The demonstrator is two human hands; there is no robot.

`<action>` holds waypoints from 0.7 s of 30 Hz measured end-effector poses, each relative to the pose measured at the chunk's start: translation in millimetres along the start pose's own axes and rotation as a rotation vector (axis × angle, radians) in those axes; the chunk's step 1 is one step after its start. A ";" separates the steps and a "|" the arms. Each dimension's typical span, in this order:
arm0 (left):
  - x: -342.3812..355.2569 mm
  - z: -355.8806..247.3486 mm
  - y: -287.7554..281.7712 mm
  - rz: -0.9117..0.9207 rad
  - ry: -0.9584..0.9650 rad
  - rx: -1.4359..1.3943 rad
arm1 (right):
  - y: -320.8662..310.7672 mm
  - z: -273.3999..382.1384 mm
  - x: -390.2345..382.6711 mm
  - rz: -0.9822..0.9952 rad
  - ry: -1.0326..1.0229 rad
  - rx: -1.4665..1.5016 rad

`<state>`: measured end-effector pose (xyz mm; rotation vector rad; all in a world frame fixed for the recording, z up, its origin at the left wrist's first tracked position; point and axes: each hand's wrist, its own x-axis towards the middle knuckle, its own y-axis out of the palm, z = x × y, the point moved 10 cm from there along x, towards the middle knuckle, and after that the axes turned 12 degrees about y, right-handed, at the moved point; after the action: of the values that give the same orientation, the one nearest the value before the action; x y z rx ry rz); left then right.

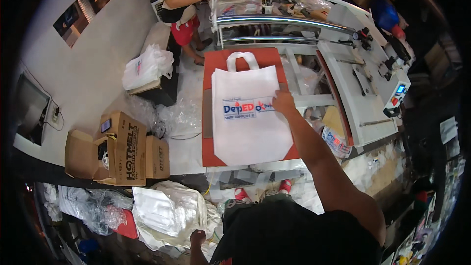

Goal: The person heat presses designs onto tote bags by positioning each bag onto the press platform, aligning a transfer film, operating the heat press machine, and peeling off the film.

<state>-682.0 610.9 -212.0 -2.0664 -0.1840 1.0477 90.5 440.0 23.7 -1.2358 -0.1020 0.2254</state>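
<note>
A white tote bag (250, 140) lies flat on the red platen (290, 153) of a heat press, its loop handle toward the far side. Across its front is a clear transfer film (239, 110) with blue and red lettering. My right hand (283, 100) reaches over the bag's right edge, closed with its fingertips at the film's right end; the exact grip is partly hidden. Low in the view, my left hand (197, 237) is curled closed beside a stack of white bags (164, 211) in a large plastic sack; what it holds, if anything, is hidden.
The heat press head (360, 86) with its control box (396, 97) stands to the right. Printed film sheets (335, 141) lie beside the platen. Left are cardboard boxes (131, 149) and a pile of white bags (147, 67) on a bench. Another person (179, 0) works beyond the press.
</note>
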 end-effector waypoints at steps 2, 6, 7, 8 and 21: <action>-1.8 22.7 -5.8 0.017 -0.047 -0.041 | -6.1 -1.8 6.0 -0.091 -0.011 0.031; 3.7 54.9 -9.8 0.095 -0.170 -0.073 | -8.9 3.9 3.9 -0.038 0.120 0.033; 9.8 57.4 -13.2 0.078 -0.156 -0.081 | -14.6 16.5 -7.6 -0.061 0.100 0.053; 17.5 60.3 -14.0 0.091 -0.155 -0.050 | -22.7 25.9 -20.7 -0.093 0.115 0.063; 116.3 -45.0 -32.1 0.173 0.385 0.225 | 153.0 -117.9 -354.2 0.871 -0.210 -0.071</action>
<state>-567.1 658.0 -245.7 -2.0559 0.2989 0.7119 -248.4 298.7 -143.5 -1.2628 0.2599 1.1137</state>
